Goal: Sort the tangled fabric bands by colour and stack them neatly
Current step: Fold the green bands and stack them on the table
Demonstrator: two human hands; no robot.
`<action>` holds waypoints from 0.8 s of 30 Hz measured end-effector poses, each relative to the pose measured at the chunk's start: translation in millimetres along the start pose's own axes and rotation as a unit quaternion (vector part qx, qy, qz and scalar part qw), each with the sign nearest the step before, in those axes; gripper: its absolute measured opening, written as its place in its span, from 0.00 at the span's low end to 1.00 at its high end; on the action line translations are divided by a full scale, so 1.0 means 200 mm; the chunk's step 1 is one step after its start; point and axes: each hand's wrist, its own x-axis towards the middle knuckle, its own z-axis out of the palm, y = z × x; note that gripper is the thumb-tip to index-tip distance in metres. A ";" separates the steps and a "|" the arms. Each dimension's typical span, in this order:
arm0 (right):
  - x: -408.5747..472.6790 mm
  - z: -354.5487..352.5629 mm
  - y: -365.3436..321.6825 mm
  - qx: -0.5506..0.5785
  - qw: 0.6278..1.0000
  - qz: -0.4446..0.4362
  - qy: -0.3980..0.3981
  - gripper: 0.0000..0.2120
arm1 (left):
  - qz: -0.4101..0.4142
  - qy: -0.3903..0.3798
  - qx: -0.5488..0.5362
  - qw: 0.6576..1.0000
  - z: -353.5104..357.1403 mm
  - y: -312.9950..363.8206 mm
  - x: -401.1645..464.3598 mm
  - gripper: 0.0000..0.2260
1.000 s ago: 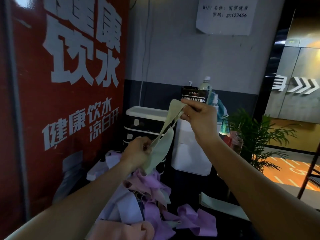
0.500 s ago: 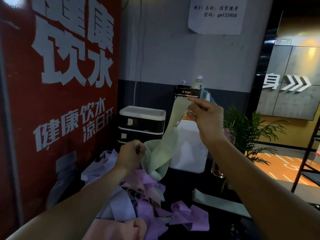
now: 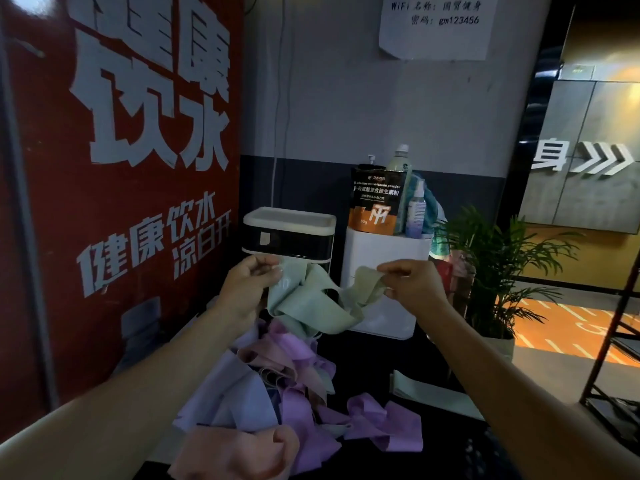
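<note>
A pale green fabric band (image 3: 311, 303) hangs slack between my two hands above the dark table. My left hand (image 3: 247, 289) pinches one end of it and my right hand (image 3: 412, 289) pinches the other end. Under them lies a tangled heap of bands (image 3: 284, 372) in purple, lavender and pink. A purple band (image 3: 384, 424) trails out to the right of the heap. A pink band (image 3: 239, 452) lies at the front. A flat pale green band (image 3: 433, 393) rests on the table to the right.
A red sign panel (image 3: 121, 168) stands close on the left. Behind the heap are a black-and-white drawer box (image 3: 289, 233) and a white box (image 3: 384, 258) carrying a powder pouch and bottles. A potted plant (image 3: 491, 265) and a metal rack (image 3: 616, 341) stand at the right.
My right hand has come down from high in front of the pouch to the level of my left hand. The green band, stretched upward before, now sags between both hands.
</note>
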 end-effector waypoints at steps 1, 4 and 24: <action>-0.01 0.02 0.03 -0.028 0.999 0.002 -0.021 0.08 | 0.000 0.005 -0.015 1.000 -0.01 0.01 -0.01 0.09; -0.05 0.10 0.06 -0.098 0.990 -0.014 -0.103 0.10 | 0.005 0.020 -0.023 1.000 -0.02 0.02 -0.03 0.10; -0.25 0.38 -0.08 0.038 0.952 -0.081 -0.293 0.17 | -0.023 -0.081 -0.079 0.993 -0.01 0.02 -0.08 0.07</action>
